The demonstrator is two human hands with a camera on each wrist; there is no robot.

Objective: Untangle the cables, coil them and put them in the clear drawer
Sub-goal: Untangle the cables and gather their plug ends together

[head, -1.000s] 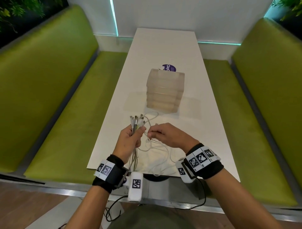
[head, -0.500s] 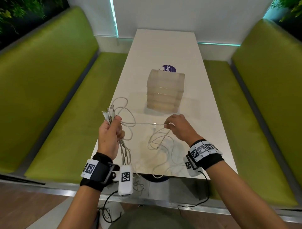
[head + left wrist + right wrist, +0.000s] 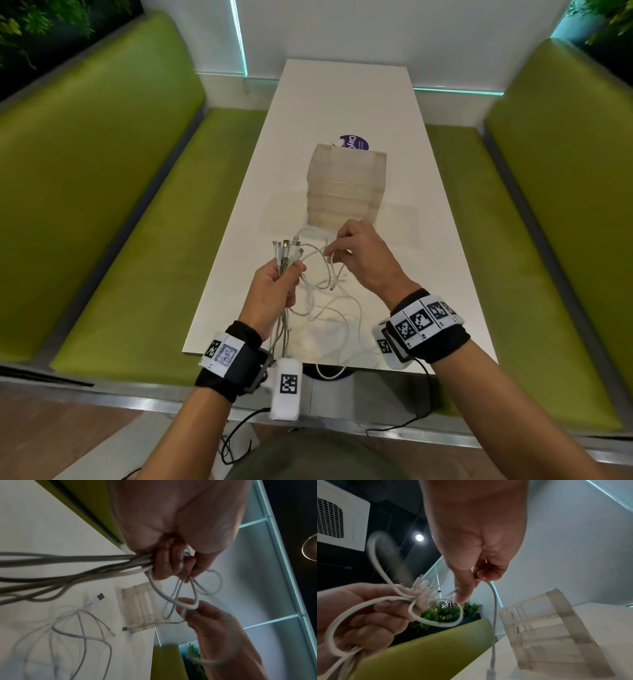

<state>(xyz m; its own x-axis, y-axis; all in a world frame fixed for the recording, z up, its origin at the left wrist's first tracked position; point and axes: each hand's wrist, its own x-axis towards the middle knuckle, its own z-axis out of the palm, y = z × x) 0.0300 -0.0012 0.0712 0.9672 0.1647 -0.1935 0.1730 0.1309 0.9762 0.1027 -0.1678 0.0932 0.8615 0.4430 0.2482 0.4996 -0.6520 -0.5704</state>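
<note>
My left hand [image 3: 279, 286] grips a bundle of white and grey cables [image 3: 287, 255] above the near end of the table, plug ends sticking up. The same bundle [image 3: 85, 566] runs out of that fist in the left wrist view. My right hand [image 3: 346, 255] pinches one white cable [image 3: 334, 274] between thumb and forefinger, a loop of it linking to the left fist [image 3: 436, 620]. More tangled cable [image 3: 335, 315] lies on the table below both hands. The clear drawer unit [image 3: 346, 186] stands shut just beyond the hands.
The white table [image 3: 342, 96] runs away from me between two green benches [image 3: 102, 205] [image 3: 548, 222]. A purple round sticker [image 3: 354, 142] lies behind the drawer unit. A cable loop [image 3: 330, 371] hangs over the table's near edge.
My hands had pulled apart, stretching one cable between them; now they are close together again, the left hand back towards the centre and the right hand pinching a slack loop.
</note>
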